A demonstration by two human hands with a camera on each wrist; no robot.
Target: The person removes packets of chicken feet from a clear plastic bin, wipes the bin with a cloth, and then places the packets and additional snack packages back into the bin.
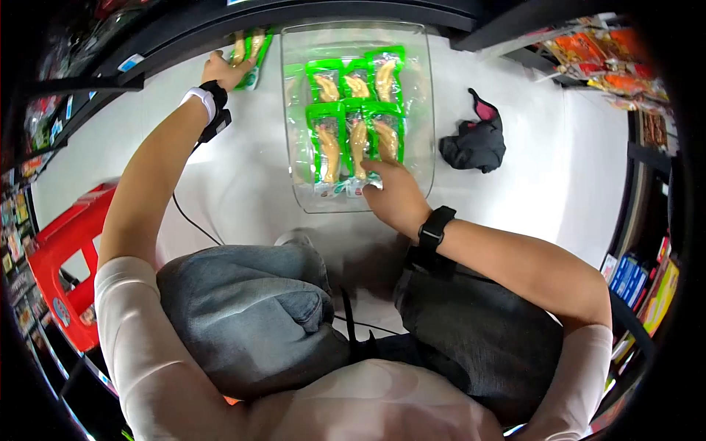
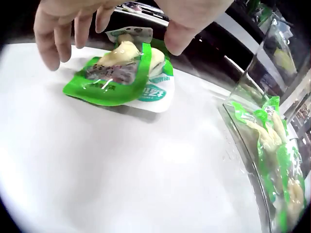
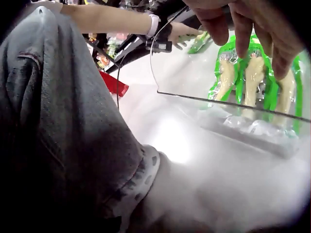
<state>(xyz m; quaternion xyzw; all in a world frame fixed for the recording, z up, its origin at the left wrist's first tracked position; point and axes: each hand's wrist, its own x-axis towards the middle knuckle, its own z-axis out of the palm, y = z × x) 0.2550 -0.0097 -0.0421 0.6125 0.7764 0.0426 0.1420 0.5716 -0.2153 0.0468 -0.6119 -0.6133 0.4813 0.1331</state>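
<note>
Two green-edged clear packets with pale contents lie overlapping on the white floor, left of a clear plastic box. My left hand is over them, its fingers and thumb spread on either side; no grip shows. Several similar packets lie in two rows inside the box. My right hand reaches over the box's near edge, fingers extended and bent slightly down at the front-row packets. Whether its fingertips touch them is unclear.
A dark cloth or bag with a pink inside lies right of the box. A red plastic object stands at the left. Shelves with packaged goods line both sides, and a dark shelf edge runs behind the box. A thin cable crosses the floor.
</note>
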